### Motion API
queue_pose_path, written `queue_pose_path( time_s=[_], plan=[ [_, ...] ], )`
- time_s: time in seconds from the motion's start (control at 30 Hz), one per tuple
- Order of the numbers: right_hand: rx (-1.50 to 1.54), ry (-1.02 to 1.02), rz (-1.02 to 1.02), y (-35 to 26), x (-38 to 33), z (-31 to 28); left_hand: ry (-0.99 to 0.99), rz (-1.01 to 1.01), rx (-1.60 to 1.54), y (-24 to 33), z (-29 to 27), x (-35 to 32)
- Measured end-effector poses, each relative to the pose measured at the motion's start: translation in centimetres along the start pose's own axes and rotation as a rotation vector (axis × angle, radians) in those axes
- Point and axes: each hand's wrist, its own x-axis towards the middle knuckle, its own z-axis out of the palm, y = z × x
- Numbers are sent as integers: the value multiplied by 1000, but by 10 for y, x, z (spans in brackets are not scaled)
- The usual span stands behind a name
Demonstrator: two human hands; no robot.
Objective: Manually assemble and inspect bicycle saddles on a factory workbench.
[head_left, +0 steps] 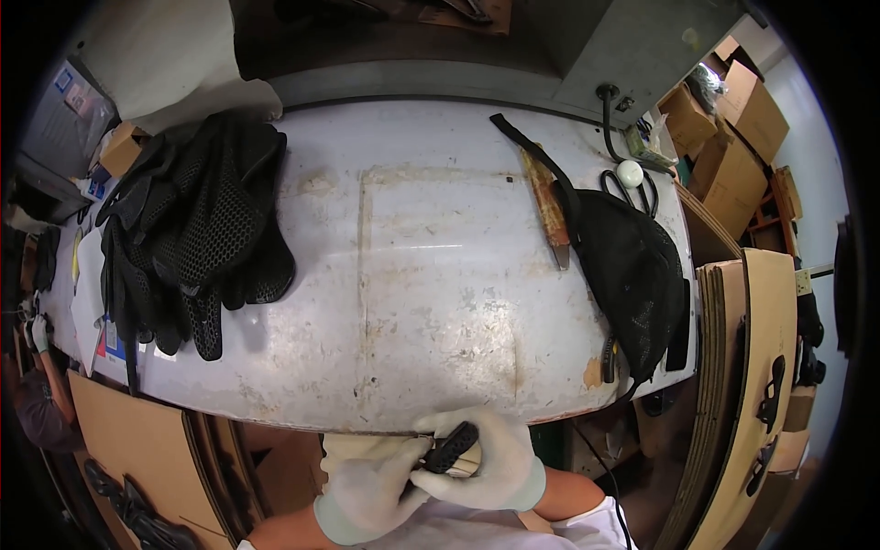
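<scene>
Both my hands wear whitish gloves and meet at the table's near edge. My right hand (492,461) is closed on a small black textured piece (450,447), elongated and rounded at its upper end. Its exact kind does not show. My left hand (377,483) is closed beside it, with fingertips against the lower left part of the piece. Something dark shows between the left fingers. Part of the piece is hidden behind the gloves.
Black honeycomb-mesh pieces (206,225) are heaped on the left of the white table (431,302). To the right lie a black mesh item with a strap (623,266) and a worn brownish strip (548,206). Cardboard sheets (768,339) stand right. Another person (46,403) is at far left.
</scene>
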Motion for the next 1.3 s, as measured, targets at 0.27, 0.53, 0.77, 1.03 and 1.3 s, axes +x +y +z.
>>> queue_pose_path(
  time_s=[0.27,0.53,0.77,1.03,1.3],
  plan=[
    [-124,-178,-377,-3,25,-14,-317,-30,-209,-33,-7,-17],
    [-61,-187,-406,0,14,9,93,102,-425,-50,20,-24],
    [-79,-234,-433,-1,10,12,84,197,-320,-51,8,-23],
    [5,-213,-455,11,-3,17,-8,268,-277,-43,-9,-13],
    [-34,-298,-480,14,2,11,-123,299,178,-20,-38,-8]
  ],
)
